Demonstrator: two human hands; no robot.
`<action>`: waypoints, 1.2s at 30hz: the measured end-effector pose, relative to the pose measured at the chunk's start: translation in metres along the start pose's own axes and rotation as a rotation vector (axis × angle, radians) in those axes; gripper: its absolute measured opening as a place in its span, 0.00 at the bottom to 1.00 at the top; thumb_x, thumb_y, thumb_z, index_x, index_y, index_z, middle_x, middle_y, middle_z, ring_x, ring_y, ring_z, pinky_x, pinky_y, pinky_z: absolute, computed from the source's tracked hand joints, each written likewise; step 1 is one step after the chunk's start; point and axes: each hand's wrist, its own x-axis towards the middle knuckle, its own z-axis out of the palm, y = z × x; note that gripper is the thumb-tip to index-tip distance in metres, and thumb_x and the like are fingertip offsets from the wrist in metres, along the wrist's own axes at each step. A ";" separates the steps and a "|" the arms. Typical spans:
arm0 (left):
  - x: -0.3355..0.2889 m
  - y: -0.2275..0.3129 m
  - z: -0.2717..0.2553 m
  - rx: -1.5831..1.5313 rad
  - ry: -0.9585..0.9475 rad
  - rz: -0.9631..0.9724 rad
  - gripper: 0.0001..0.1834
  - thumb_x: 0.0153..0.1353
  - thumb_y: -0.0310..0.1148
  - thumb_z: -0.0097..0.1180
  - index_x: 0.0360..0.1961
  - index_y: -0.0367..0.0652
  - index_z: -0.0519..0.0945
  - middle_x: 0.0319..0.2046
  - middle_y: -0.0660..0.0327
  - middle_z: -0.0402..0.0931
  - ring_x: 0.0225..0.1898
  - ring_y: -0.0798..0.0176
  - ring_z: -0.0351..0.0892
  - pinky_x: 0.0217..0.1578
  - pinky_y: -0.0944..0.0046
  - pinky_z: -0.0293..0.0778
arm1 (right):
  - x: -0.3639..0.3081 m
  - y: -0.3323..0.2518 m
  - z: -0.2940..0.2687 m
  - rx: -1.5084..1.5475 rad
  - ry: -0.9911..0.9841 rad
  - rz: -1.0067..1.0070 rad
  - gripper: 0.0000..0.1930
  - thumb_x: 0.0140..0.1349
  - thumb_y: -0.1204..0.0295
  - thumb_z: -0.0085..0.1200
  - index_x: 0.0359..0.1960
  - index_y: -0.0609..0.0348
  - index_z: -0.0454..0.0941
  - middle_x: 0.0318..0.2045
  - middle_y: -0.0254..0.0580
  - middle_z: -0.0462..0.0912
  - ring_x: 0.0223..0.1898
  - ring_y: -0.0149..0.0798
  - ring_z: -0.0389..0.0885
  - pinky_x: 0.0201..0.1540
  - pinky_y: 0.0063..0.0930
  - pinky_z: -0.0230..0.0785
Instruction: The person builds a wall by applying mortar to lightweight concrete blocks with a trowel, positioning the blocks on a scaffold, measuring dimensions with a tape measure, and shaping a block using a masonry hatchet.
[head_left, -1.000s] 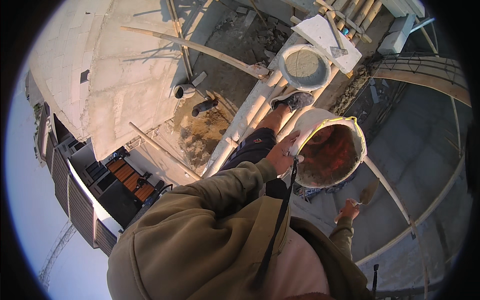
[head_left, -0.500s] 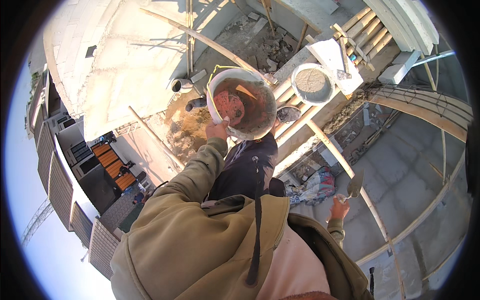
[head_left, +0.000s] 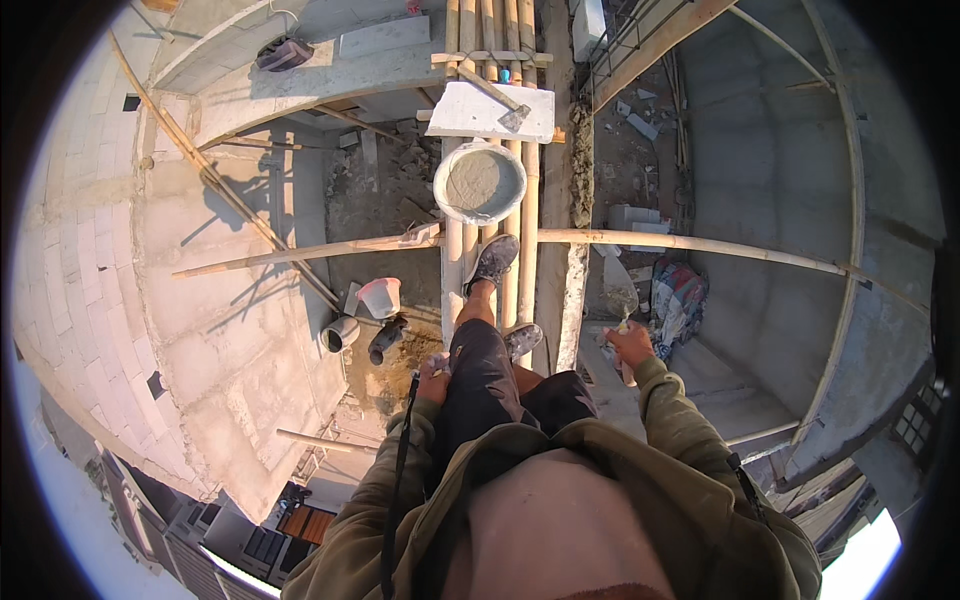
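My right hand (head_left: 632,343) is closed round the handle of a trowel (head_left: 620,290), its mortar-smeared blade pointing ahead. Beside my left thigh, my left hand (head_left: 433,380) has its fingers curled in; whether anything is inside them I cannot make out. A round tub (head_left: 441,197) of grey mortar stands on the bamboo poles ahead of my feet. Just beyond it, a hatchet-like tool (head_left: 514,117) with a wooden handle lies on a pale block (head_left: 460,110). Far below on the left is a small-looking pinkish-white bucket (head_left: 380,298); whether it rests on the ground I cannot tell.
I stand on a raised walkway of bamboo poles (head_left: 527,200), crossed by a long pole (head_left: 690,239). Drops lie on both sides. Left below are a grey pipe (head_left: 341,334) and rubble (head_left: 390,180); right below, a patterned sack (head_left: 678,300). Block walls (head_left: 85,240) rise around.
The bucket has left my left hand and now shows well below. My view has turned, bringing the mortar tub straight ahead. The trowel stays in my right hand, now farther forward.
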 end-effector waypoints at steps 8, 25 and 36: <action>-0.025 0.120 0.069 0.667 -0.345 0.158 0.30 0.61 0.45 0.65 0.60 0.40 0.77 0.68 0.31 0.63 0.71 0.32 0.62 0.71 0.45 0.60 | -0.016 0.166 0.047 0.042 0.090 0.152 0.37 0.55 0.51 0.60 0.55 0.76 0.77 0.54 0.71 0.80 0.59 0.61 0.79 0.62 0.46 0.71; 0.267 0.105 0.090 0.561 -0.075 0.077 0.46 0.53 0.44 0.70 0.68 0.33 0.64 0.63 0.34 0.70 0.65 0.35 0.70 0.66 0.50 0.66 | 0.040 -0.073 0.011 0.425 0.009 0.281 0.20 0.66 0.62 0.63 0.46 0.66 0.72 0.21 0.40 0.75 0.16 0.36 0.75 0.18 0.38 0.69; 0.445 0.146 0.134 -0.120 -0.017 -0.434 0.39 0.68 0.50 0.62 0.66 0.28 0.65 0.55 0.42 0.78 0.60 0.51 0.78 0.59 0.47 0.70 | 0.073 -0.110 0.026 0.584 -0.142 0.365 0.39 0.67 0.61 0.61 0.70 0.74 0.57 0.21 0.43 0.75 0.15 0.33 0.73 0.17 0.33 0.67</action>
